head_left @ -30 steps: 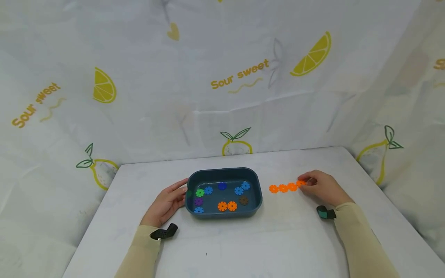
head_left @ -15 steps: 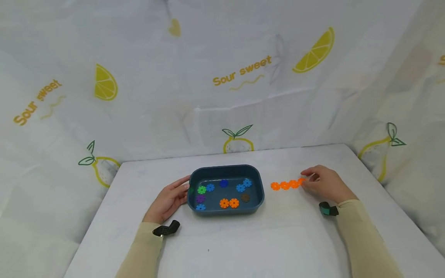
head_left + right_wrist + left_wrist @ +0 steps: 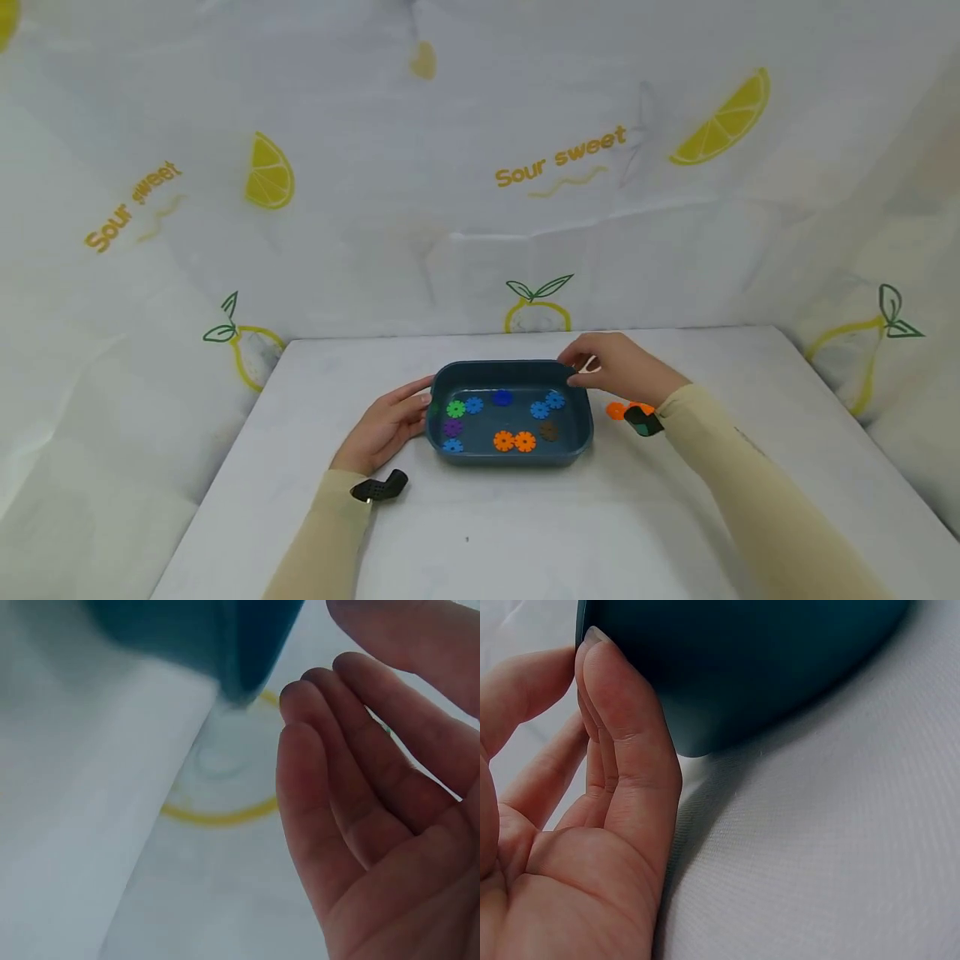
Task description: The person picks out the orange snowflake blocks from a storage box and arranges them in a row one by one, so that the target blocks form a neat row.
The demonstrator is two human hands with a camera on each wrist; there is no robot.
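Observation:
The dark blue-green tray [image 3: 510,459] stands on the white table. Notched plastic discs lie inside: two orange discs [image 3: 514,441], a green disc [image 3: 456,409], a purple disc [image 3: 453,427], a brown disc [image 3: 549,430] and several blue discs [image 3: 473,405]. My left hand [image 3: 386,425] touches the tray's left wall from outside with its fingertips. Over the tray's back right corner hovers my right hand [image 3: 622,367]; its fingers are loosely bent and hold nothing in the right wrist view. A row of orange discs [image 3: 616,411] lies right of the tray, partly hidden by the right wrist.
White cloth [image 3: 450,275] printed with lemons hangs behind and beside the table [image 3: 525,533]. Black straps with small devices sit on both wrists, such as the left wrist device [image 3: 380,487].
My right hand has left the row of orange discs and moved left to the tray's right rim. My left hand stays at the tray. The head view has shifted slightly.

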